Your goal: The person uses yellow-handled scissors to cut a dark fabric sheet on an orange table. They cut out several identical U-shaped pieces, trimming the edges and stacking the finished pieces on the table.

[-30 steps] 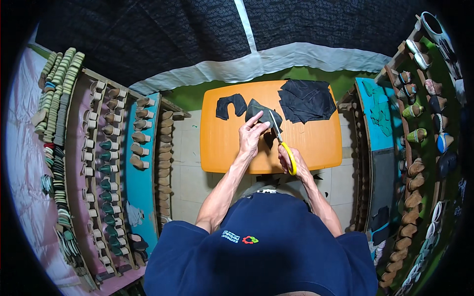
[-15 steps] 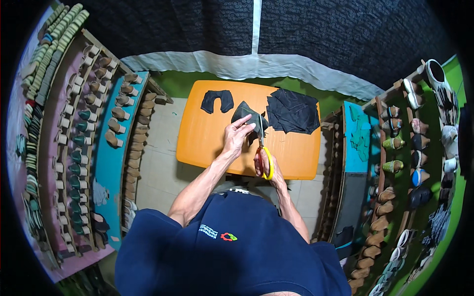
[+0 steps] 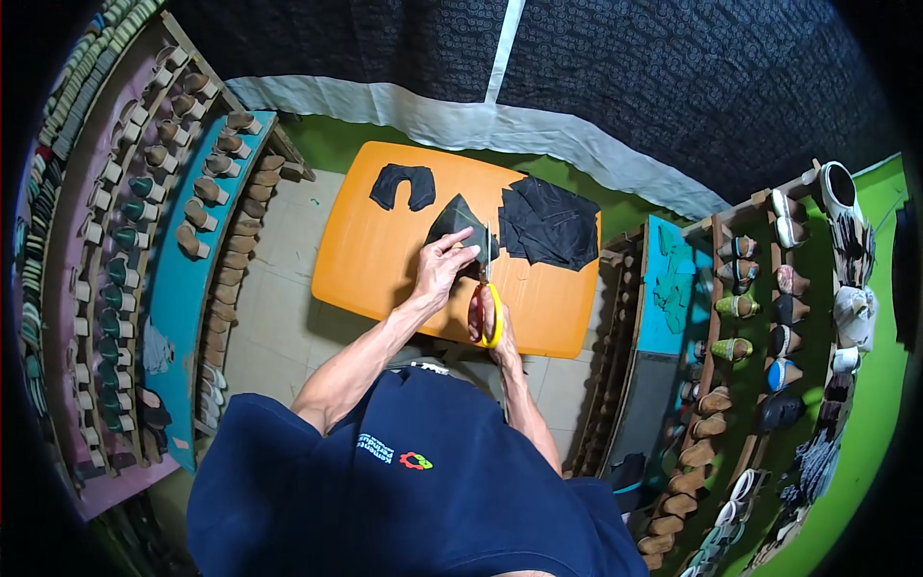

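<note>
Black, thin-looking material makes up the dark piece (image 3: 447, 220), which is held above the middle of the orange tabletop (image 3: 370, 264), its pointed end directed away from the person. It should weigh next to nothing; I would expect it to be pliable like cloth or soft synthetic leather (the weave or grain is too small to tell), hard to break, and apt to fold or shift if gripped far from the blades. The left hand (image 3: 442, 267) pinches it near its lower part, thumb and fingers together, which seems a sensible hold: close enough to steady the edge, with the fingertips best kept to the left of the blades. The right hand (image 3: 488, 315) is closed around the yellow handles of the scissors (image 3: 496, 322), whose blades lie at the piece's right edge; how wide they are parted, I cannot tell. Beyond, a loose pile of black pieces (image 3: 550, 223) lies to the right and a horseshoe-shaped black piece (image 3: 388, 183) to the left, both probably best lifted by an edge.
</note>
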Demonstrator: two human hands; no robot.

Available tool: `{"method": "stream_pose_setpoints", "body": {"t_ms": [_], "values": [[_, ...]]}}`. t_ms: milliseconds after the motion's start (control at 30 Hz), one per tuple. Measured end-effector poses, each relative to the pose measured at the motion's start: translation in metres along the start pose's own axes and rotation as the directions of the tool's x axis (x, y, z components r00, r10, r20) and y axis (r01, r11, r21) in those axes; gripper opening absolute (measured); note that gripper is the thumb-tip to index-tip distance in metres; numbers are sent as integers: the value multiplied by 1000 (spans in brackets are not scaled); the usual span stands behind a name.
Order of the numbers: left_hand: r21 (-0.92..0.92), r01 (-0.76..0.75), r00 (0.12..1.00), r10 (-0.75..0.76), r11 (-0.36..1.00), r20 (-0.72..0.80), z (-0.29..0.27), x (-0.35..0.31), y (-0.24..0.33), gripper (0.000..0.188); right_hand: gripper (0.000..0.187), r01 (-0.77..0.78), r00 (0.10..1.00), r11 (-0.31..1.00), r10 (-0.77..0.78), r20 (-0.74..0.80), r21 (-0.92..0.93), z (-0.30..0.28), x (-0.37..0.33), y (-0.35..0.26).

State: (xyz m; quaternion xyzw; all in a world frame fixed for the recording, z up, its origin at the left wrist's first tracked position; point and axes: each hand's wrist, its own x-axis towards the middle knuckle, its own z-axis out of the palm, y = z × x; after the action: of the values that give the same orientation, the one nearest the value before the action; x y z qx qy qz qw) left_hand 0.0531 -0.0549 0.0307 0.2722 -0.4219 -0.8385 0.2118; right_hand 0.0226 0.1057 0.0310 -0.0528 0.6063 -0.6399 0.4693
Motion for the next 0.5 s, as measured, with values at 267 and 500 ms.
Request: {"method": "stream_pose_setpoints", "body": {"t_ms": [267, 500], "values": [[-83, 20, 996, -27, 996, -88, 17, 0, -2, 58, 55, 15, 991, 1000, -16, -131, -6, 12, 4, 2], [-125, -45, 986, 24, 991, -164, 3, 20, 2, 49, 54, 5, 982, 1000, -5, -187, 1, 16, 0, 0]]}}
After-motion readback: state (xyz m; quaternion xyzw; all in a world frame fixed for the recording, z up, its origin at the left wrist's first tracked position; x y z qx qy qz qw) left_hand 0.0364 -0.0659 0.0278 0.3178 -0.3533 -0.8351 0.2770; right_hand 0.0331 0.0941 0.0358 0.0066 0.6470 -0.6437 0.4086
